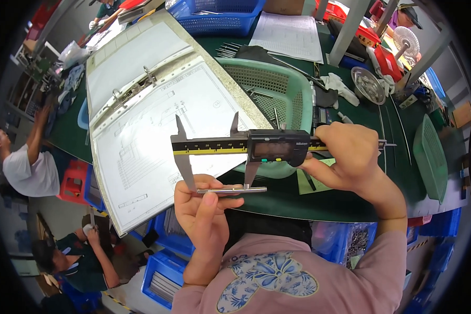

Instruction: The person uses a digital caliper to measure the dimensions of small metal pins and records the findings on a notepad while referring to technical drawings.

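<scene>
My left hand [201, 209] holds a thin metal rod [231, 190] horizontally, thumb pressed on top of it. My right hand [348, 157] grips a digital caliper [256, 146] by its display body. The caliper's two lower jaws reach down to the rod, one near each end of it, and the rod lies between them. The caliper's scale bar runs level above the rod. Both hands are over the near edge of a dark green table [298, 199].
An open ring binder [157, 104] with a technical drawing lies at left. A green plastic basket [277, 89] with more rods sits behind the caliper. Blue crates [162, 272], a metal bowl [368, 85] and a small fan [405, 41] stand around. Other people sit at left.
</scene>
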The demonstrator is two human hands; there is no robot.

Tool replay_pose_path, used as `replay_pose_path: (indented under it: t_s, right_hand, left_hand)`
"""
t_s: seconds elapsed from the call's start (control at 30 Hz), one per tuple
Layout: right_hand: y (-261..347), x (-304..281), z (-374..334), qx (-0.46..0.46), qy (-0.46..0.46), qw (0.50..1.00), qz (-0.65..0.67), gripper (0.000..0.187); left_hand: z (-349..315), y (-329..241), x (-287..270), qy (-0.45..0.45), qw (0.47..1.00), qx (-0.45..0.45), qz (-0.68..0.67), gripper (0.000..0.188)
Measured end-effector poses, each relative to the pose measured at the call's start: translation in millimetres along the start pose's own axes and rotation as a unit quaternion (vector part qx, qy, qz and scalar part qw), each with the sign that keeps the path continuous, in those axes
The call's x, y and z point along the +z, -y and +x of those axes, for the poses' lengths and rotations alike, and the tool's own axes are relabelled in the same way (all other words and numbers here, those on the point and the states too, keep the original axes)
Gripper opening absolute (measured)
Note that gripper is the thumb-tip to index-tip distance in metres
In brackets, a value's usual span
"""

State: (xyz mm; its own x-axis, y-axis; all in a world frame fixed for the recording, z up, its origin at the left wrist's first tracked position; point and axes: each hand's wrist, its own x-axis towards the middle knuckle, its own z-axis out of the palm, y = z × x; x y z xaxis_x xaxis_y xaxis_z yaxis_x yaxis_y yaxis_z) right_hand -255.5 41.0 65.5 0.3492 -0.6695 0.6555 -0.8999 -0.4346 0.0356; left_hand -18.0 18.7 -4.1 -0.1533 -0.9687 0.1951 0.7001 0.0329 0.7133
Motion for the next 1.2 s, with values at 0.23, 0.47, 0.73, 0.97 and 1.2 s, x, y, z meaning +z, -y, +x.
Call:
replay_pose_path:
  t_s: [0.23, 0.47, 0.73, 0.97, 1.2]
  right_hand:
    - [-4.6, -2.2, 2.1, 0.011, 0.001, 1.000, 0.012, 0.035]
    - [-48.2, -15.9, 5.5, 0.187, -0.185, 0.959, 0.102, 0.029]
    - [-85.7, -25.6, -7.1, 0.242, -0.235, 0.934, 0.117, 0.027]
    - [-95.4, -37.0, -10.4, 0.296, -0.197, 0.927, 0.121, 0.027]
    - [-94.4, -32.7, 1.7, 0.301, -0.219, 0.914, 0.158, 0.023]
  left_hand:
    - [6.0, -5.5, 13.2, 0.000, 1.000, 0.004, 0.030, 0.019]
    - [77.4, -33.1, 53.1, 0.127, 0.901, 0.127, 0.394, 0.018]
    - [176.1, 54.2, 98.0, 0.339, 0.518, 0.145, 0.772, 0.028]
    - [171.5, 96.7, 98.0, 0.427, 0.225, 0.022, 0.875, 0.040]
    - [175.9, 101.4, 116.8, 0.391, 0.307, -0.219, 0.840, 0.040]
